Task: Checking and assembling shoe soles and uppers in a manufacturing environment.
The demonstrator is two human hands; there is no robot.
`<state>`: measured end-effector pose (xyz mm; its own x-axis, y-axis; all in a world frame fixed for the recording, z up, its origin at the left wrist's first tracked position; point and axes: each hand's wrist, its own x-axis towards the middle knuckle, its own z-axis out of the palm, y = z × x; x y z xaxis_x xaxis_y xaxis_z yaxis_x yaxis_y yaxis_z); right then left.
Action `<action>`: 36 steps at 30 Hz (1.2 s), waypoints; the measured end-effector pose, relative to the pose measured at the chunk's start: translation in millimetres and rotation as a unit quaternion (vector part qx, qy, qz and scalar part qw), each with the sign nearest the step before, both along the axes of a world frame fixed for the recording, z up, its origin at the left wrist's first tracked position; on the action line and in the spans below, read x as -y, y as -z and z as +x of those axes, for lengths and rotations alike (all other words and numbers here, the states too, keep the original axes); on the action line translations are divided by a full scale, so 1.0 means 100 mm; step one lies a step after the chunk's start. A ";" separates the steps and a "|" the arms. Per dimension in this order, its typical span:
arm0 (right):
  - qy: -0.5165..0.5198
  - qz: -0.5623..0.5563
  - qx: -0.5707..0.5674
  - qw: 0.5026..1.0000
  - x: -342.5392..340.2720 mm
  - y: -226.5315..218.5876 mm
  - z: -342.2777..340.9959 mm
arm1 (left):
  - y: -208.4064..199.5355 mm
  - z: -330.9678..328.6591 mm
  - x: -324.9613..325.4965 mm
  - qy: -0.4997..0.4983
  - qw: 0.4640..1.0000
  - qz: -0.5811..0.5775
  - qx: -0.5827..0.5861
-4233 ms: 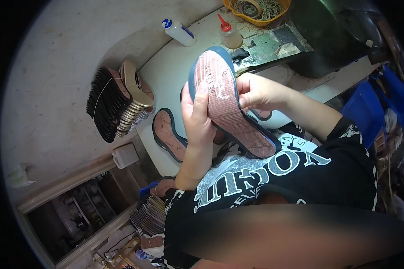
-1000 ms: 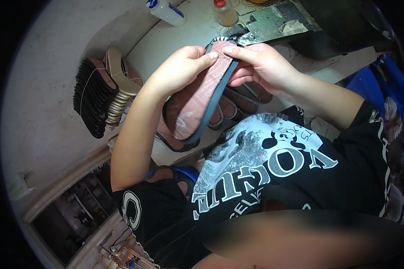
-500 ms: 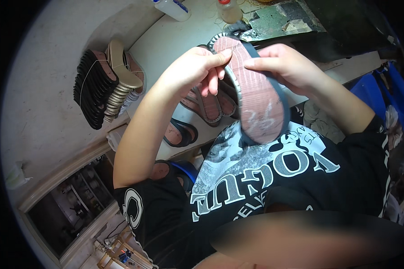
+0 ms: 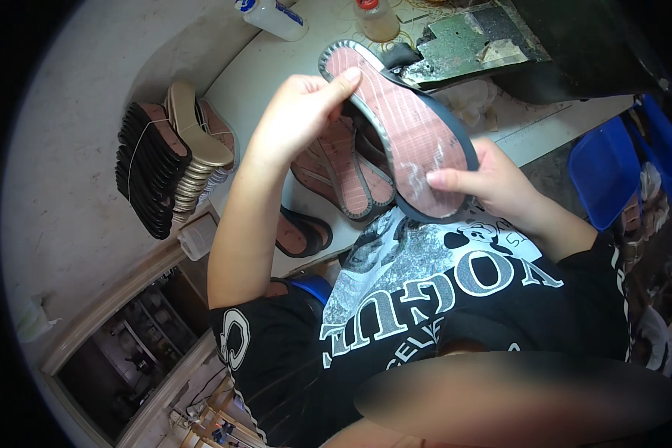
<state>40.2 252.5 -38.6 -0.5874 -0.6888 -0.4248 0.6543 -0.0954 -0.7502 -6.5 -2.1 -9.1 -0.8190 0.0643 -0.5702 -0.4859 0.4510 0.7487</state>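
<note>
Both hands hold up a shoe insole with its pinkish, ribbed underside showing, faint pale marks near its wide end, and a dark and silvery folded edge. My left hand grips the left side near the narrower far end, thumb on the pink face and fingers behind. My right hand pinches the wider near end, its thumb pressed on the pink face. Behind it on the table, more pink-faced insoles lie overlapping, partly covered by the held one. A dark-edged pair rests close to my left forearm.
Bundled black insoles and a stack of beige ones stand against the wall at left. A white bottle, a red-capped jar and a worn green board sit at the back. Blue plastic containers are at right.
The insole has tilted, its far end moving left. My right hand has slid down from its upper right side to the wide near end; my left thumb now lies near the far end.
</note>
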 end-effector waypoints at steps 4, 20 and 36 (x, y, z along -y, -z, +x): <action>0.049 -0.037 -0.015 0.998 0.27 0.22 -0.09 | 0.09 -0.08 0.01 -0.046 0.995 -0.014 -0.090; -0.047 0.007 0.007 0.999 0.45 0.11 -0.14 | 0.17 0.02 -0.04 -0.117 0.961 0.249 -0.031; 0.111 -0.051 0.023 0.992 0.60 0.07 -0.17 | 0.03 -0.65 0.15 0.224 0.972 0.042 -0.053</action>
<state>22.8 192.5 -45.9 -0.7111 -0.5853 -0.3897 0.6424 -0.3155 -0.6985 -71.6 -16.7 -12.6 -0.7523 0.4707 -0.4611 -0.1730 0.5341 0.8275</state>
